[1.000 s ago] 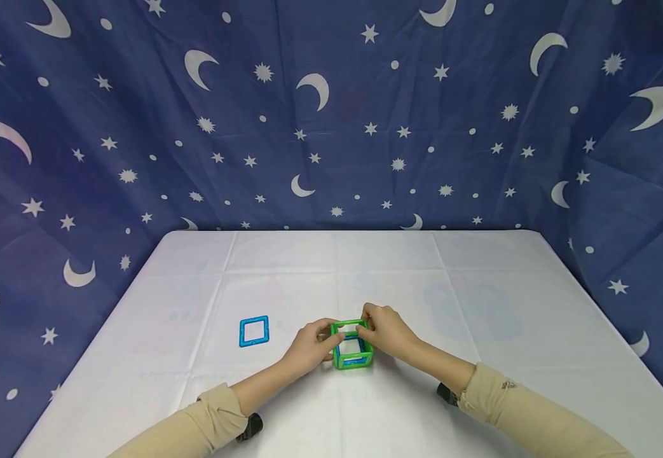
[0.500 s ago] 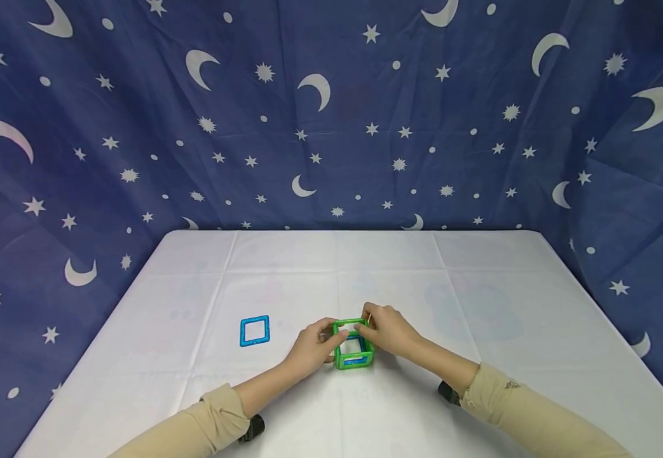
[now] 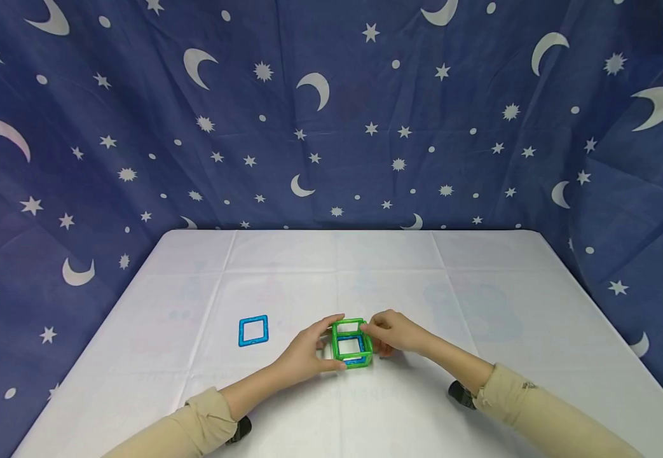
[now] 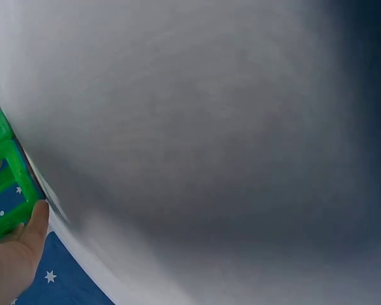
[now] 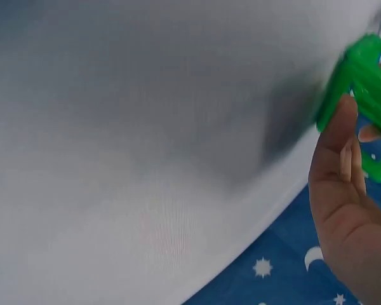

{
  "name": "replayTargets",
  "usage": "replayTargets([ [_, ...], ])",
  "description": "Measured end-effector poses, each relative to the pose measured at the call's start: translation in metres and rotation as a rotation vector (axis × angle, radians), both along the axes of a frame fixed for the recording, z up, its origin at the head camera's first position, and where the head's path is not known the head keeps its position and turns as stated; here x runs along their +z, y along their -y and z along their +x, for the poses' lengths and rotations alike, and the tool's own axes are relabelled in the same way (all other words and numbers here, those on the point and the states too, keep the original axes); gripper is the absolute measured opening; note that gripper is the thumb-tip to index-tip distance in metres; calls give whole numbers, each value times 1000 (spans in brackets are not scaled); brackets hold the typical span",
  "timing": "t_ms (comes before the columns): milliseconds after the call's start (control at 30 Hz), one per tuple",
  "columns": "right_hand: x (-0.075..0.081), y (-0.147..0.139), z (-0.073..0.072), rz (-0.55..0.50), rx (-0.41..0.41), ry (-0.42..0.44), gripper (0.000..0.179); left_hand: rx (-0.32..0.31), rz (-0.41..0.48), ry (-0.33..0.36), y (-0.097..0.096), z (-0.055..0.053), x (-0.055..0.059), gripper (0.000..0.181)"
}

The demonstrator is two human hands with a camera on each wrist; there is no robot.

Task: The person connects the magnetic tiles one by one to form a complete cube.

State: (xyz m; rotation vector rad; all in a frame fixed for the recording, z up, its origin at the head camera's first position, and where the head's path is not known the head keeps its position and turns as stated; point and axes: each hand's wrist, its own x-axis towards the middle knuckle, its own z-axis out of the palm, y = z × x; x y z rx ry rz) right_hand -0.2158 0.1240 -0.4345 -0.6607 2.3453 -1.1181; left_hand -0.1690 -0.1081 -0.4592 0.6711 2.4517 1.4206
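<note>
A small open cube of magnetic tiles [image 3: 354, 356], with green square frames for walls and a blue square at its base, stands on the table in the head view. My left hand [image 3: 302, 357] grips it from the left, thumb at the near corner and a finger along the far one. On the right, my right hand [image 3: 400, 333] holds the upper right edge with thumb and curled fingers. In the left wrist view a fingertip meets the green frame [image 4: 26, 175]. The right wrist view shows fingers against a green tile [image 5: 368, 79].
A single blue square magnetic tile [image 3: 253, 343] lies flat to the left of the cube. The white cloth-covered table [image 3: 451, 286] backs onto a dark blue curtain [image 3: 331, 159] with moons and stars.
My left thumb has shifted from the cube's top to its near left corner. The right hand has moved slightly right and changed its hold. The cube stays almost in place.
</note>
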Motion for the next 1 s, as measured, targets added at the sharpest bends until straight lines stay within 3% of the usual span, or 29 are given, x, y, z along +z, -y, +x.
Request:
replayTargets([
  [167,-4,1,-1,-34,-19,-16,35,20,-33,-42,-2,0,0,84],
  [367,-11,3,-6,88,30,-198,7,27,-68,-39,-1,0,1,85],
  [533,-19,22,-4,233,-39,-300,26,19,-78,-56,-1,0,1,84],
  [733,-17,38,-1,369,-133,-307,26,14,-74,-68,-1,0,3,83],
  [1000,-15,40,-3,374,-134,-257,28,9,-89,-65,-1,0,4,83],
])
